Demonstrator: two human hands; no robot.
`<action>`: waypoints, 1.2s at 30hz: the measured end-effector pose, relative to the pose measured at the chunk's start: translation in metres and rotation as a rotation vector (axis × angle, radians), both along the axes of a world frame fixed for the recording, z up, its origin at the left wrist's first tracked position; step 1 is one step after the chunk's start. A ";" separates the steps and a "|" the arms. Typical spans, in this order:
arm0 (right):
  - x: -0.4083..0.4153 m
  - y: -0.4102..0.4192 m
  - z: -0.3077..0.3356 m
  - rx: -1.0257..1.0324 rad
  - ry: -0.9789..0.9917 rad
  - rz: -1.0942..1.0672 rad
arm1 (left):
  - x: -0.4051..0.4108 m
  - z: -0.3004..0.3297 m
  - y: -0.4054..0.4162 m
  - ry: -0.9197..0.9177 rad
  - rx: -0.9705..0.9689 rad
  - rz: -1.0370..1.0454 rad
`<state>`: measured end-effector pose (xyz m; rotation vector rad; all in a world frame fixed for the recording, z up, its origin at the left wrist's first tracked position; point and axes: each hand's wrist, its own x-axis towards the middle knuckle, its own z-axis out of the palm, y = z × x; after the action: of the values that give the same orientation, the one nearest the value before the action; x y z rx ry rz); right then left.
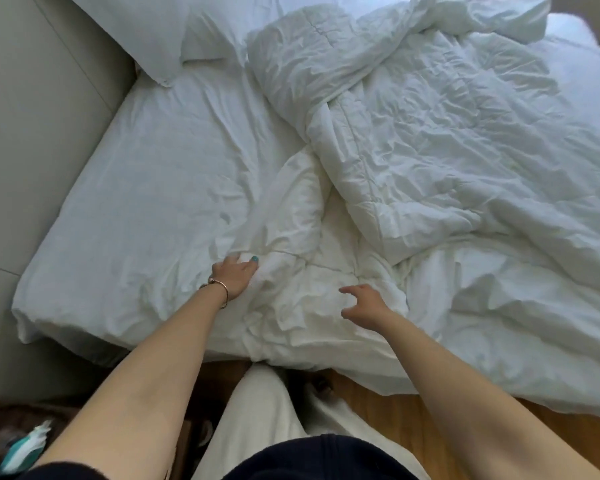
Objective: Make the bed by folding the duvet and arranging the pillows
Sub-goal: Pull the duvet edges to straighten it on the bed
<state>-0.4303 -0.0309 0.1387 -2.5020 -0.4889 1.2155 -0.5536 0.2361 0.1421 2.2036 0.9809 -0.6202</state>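
A crumpled white duvet (pixel 430 140) lies bunched over the right and middle of the bed, with one corner hanging over the near edge. White pillows (pixel 160 32) rest at the far left against the headboard. My left hand (pixel 234 273), with a bracelet on the wrist, rests on a fold of the duvet near the bed's near edge; its fingers look mostly straight and blurred. My right hand (pixel 364 304) hovers just above the duvet corner with fingers loosely spread, holding nothing.
The bare fitted sheet (pixel 146 188) shows on the left half of the mattress. A grey padded headboard (pixel 39 98) runs along the left. Wooden floor (pixel 406 414) lies below the bed edge. A teal and white object (pixel 25 452) lies at the lower left.
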 end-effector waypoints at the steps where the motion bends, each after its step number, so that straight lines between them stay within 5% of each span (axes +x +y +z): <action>1: 0.003 0.013 0.002 0.013 -0.007 0.018 | 0.009 0.005 0.008 -0.042 -0.022 0.036; 5: 0.040 0.089 0.020 0.071 -0.284 0.098 | 0.049 0.004 0.055 0.005 0.022 0.025; 10: 0.125 0.195 0.036 -0.059 -0.756 0.110 | 0.138 -0.022 0.104 -0.252 0.105 -0.088; 16: 0.226 0.259 -0.002 -0.256 -0.676 0.018 | 0.254 -0.064 0.131 -0.283 -0.099 -0.003; 19: 0.249 0.252 -0.030 -0.206 -0.583 0.005 | 0.293 -0.081 0.125 -0.225 -0.240 0.051; 23: 0.260 0.223 -0.040 -0.037 -0.764 0.060 | 0.309 -0.094 0.100 -0.284 -0.551 0.041; 27: 0.271 0.216 -0.006 -0.042 -0.893 0.183 | 0.292 -0.047 0.135 -0.474 -0.136 -0.076; 32: 0.271 0.219 0.037 -0.127 -1.007 0.227 | 0.215 0.037 0.194 -0.408 0.360 -0.251; 36: 0.262 0.232 0.038 -0.211 -0.978 0.326 | 0.106 0.033 0.218 -0.429 0.688 -0.139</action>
<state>-0.1685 0.2009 0.1770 -3.1657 -1.0554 0.0028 -0.4476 0.4541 0.1751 2.8494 0.8934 0.1847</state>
